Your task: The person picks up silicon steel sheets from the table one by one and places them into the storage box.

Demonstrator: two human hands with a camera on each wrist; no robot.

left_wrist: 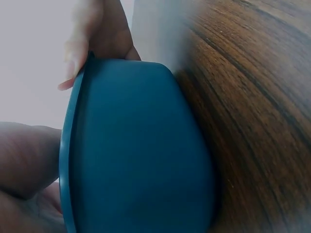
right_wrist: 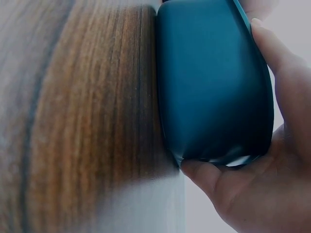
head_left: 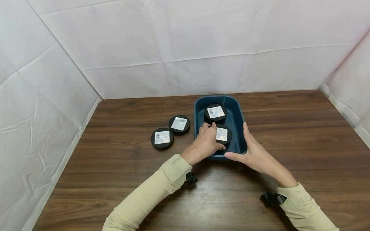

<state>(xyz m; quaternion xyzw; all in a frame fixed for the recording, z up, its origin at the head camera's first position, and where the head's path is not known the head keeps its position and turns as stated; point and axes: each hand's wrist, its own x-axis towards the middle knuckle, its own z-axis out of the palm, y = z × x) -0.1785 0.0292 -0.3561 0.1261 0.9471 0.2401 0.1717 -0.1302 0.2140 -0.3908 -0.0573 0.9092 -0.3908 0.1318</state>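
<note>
A dark blue tray (head_left: 237, 128) with rounded corners stands on the table. Inside it, a black round container (head_left: 228, 134) with a white label lies in the near half, and another black round container (head_left: 215, 117) sits behind it. My left hand (head_left: 206, 141) reaches over the tray's left side and grips the nearer container, thumb at its near edge; the fingertips are partly hidden. At the tray's near right corner my right hand (head_left: 255, 154) holds the tray, thumb at the front and fingers along the right side. The right wrist view shows those fingers against the tray's outer wall (right_wrist: 214, 82).
Left of the tray, two more black round containers lie side by side on the table, one nearer (head_left: 162, 138) and one farther (head_left: 179, 124), both label up. The brown wooden table (head_left: 121, 166) is bordered by white cloth walls (head_left: 202, 73) at the back and sides.
</note>
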